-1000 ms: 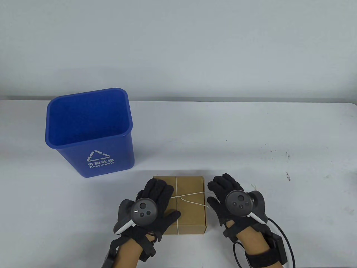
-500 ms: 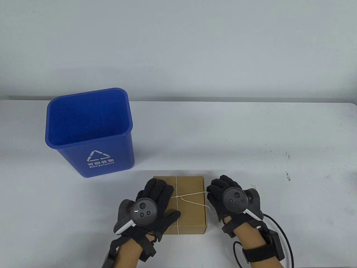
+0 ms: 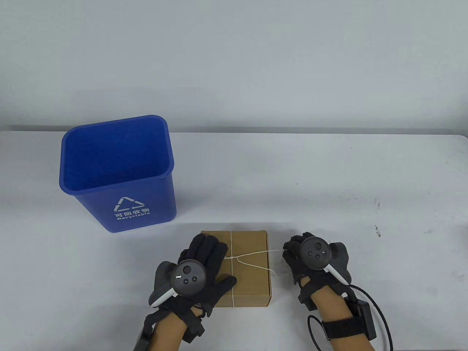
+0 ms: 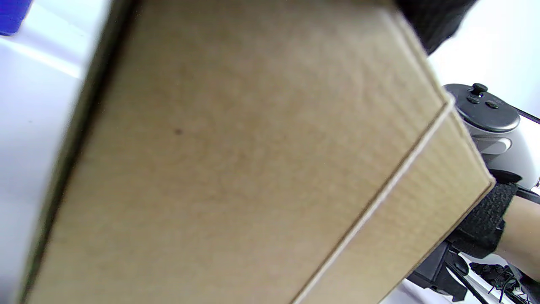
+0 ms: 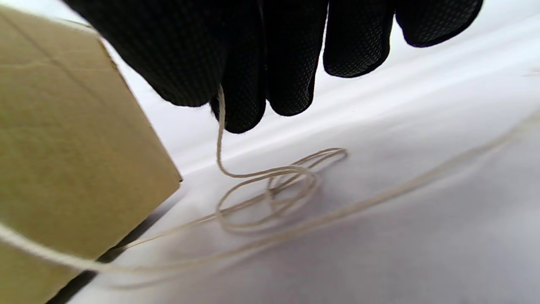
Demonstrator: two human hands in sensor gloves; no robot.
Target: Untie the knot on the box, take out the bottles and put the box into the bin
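Now untying: near the table's (image 3: 329,175) front edge, the left hand (image 3: 199,268) lies flat on the box (image 3: 252,270); the right hand (image 3: 305,256) pinches the string (image 3: 272,251) and should pull rightward.

From my right wrist camera, the gloved fingers (image 5: 291,55) of my right hand (image 5: 270,46) hang in from the top edge, and a thin pale string (image 5: 220,126) runs out from between two of them, pinched there. Below, the string drops into loose coils (image 5: 278,190) lying on the white worktop (image 5: 400,236). The brown cardboard box (image 5: 71,160) fills the left side, one corner near the coils
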